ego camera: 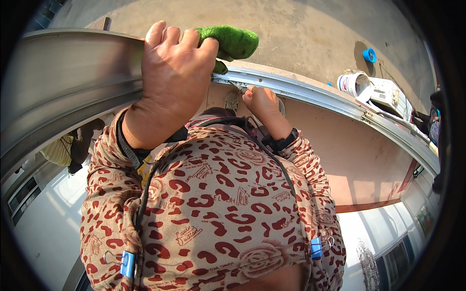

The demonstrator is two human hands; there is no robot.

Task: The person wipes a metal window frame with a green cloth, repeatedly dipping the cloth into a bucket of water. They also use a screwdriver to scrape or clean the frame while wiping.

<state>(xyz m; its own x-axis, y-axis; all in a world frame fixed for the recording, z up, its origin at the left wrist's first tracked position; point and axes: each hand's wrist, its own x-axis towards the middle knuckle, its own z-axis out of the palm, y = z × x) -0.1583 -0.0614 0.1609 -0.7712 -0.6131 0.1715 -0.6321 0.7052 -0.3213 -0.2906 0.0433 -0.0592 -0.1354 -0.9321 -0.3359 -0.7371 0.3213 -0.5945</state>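
My left hand (178, 69) is curled over the end of a metal-framed sliding panel (80, 62), with a green terry cloth (235, 42) bunched beneath its fingers and jutting out to the right. Lower and further right, my right hand (264, 103) is closed around a thin pale tool (238, 86). Its tip points at the white metal sliding track (284, 85); whether it touches the track I cannot tell, nor what kind of tool it is. A loose end of the cloth hangs near the track's left part.
Beyond the track, a blue plastic cup (369, 55) and a white bucket (355, 83) lie on the concrete ground (291, 32). A white boxy object (387, 94) is beside the bucket. Behind my right hand, a pale container (281, 105) shows partly. Dark and yellow fabric (60, 151) hangs at left.
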